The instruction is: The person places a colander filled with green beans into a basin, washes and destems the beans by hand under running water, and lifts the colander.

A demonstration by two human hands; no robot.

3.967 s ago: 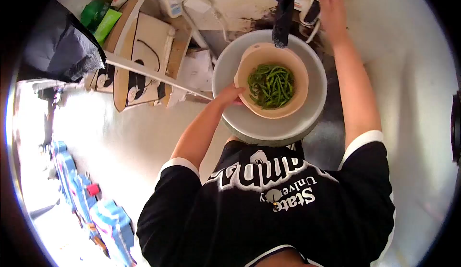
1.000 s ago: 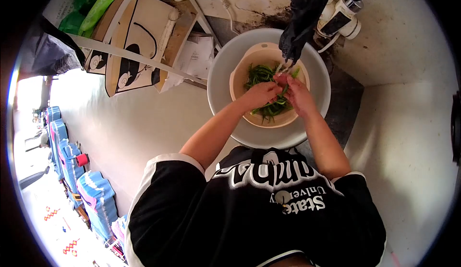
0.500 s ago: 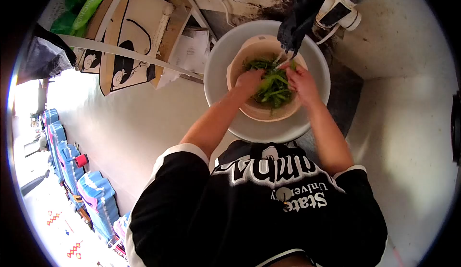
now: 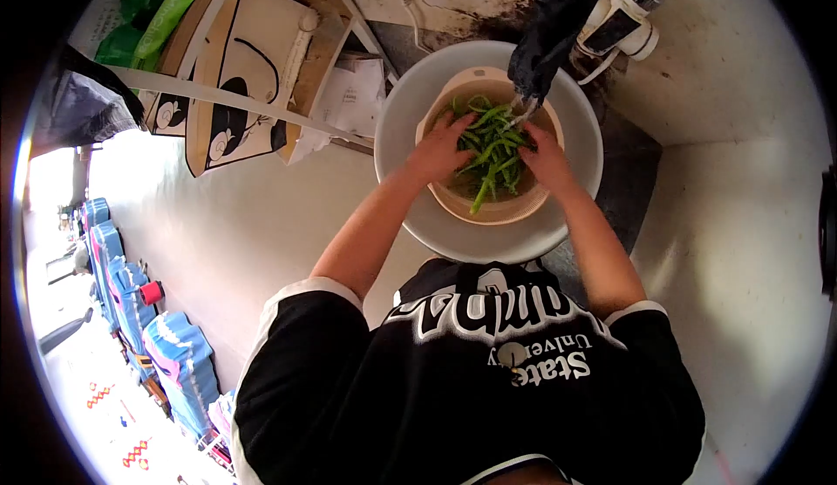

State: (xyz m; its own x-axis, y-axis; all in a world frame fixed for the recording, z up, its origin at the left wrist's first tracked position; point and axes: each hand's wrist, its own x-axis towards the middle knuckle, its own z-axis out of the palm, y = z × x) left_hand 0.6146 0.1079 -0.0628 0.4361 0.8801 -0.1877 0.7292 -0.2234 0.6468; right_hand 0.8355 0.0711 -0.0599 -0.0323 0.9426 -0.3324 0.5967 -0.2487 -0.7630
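Note:
A heap of long, thin green peppers lies in water inside a beige plastic basin. That basin sits within a larger grey basin. My left hand is at the left side of the heap, fingers spread and touching the peppers. On the right side, my right hand has its fingers apart against the heap, the tips partly hidden among the peppers. Water runs from the end of a black plastic-like sleeve onto the peppers between my hands.
A white tap fixture is on the wall behind the basins. To the left, a metal-framed rack holds cardboard and a green packet. Blue covered objects stand farther left. Walls close in on the right.
Both hands have opened and moved outward to the sides of the heap. My right hand has come away from under the running water. The peppers have shifted, one now pointing toward me.

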